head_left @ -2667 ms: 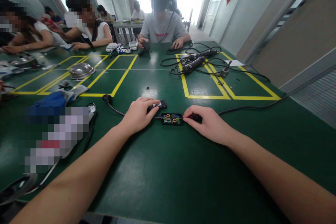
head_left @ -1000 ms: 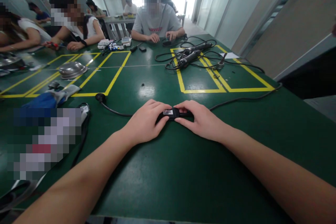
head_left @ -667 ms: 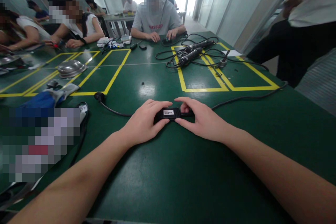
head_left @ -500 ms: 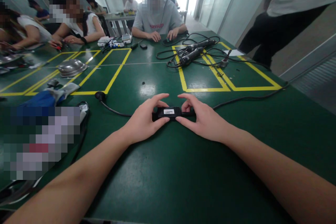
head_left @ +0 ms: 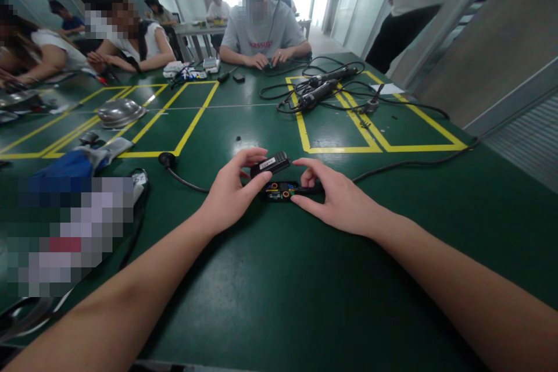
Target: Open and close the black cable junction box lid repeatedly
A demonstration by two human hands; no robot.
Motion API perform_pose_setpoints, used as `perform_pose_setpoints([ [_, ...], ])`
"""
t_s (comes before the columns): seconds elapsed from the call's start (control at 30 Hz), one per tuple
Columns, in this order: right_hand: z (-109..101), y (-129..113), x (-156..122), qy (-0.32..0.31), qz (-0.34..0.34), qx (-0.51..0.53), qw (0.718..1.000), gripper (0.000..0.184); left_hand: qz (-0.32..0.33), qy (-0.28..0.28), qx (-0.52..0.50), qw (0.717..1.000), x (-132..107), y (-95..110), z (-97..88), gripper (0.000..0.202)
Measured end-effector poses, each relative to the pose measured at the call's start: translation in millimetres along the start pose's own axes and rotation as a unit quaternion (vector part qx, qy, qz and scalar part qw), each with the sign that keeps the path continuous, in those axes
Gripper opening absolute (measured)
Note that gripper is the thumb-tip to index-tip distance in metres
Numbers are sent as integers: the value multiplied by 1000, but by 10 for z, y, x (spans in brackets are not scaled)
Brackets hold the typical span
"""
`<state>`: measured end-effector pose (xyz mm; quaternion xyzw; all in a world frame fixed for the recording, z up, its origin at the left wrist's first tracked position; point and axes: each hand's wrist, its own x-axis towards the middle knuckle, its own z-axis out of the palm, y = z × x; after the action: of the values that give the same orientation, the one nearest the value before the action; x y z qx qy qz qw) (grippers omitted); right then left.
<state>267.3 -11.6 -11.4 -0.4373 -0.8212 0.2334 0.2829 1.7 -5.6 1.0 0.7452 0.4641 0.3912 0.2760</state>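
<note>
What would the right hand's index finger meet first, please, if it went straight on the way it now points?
Probably the facing end of the black, rectangular, plastic-looking cover with a white label, held in the left hand, though this one view leaves depth unclear.

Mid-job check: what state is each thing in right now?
Left grip, closed on the cover
Right grip, thumb and forefinger apart at the case
Cover, off the case, tilted
Case, open, circuit board showing
Plug, lying loose, unplugged
Right cable, slack across the table
Corded tools, lying down, on or off unclear
</note>
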Motion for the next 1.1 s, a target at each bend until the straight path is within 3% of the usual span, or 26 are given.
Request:
perform_pose_setpoints([
  [0.1,2,6,0,0,-2,-5,1000,57,-18,24,107,994,27,-20,-18,32],
  [0.2,-1,3,2,-1,-2,-10,1000,56,-48,4,180,983,43,-10,-24,24],
  [0.43,2,1,9,0,-5,-18,1000,50,-40,7,180,983,49,-25,-30,17],
  [0.63,-6,6,7,5,-23,-19,1000,35,33,15,199,979,37,-4,-102,12],
  [0.77,-14,12,11,8,-56,-26,998,8,90,-85,232,965,4,75,-164,15],
  [0.83,-10,21,17,8,-69,-30,997,4,100,-126,258,952,-18,106,-177,11],
  [1.1,23,8,20,12,-66,-26,997,5,58,-167,265,948,-42,120,-156,12],
])
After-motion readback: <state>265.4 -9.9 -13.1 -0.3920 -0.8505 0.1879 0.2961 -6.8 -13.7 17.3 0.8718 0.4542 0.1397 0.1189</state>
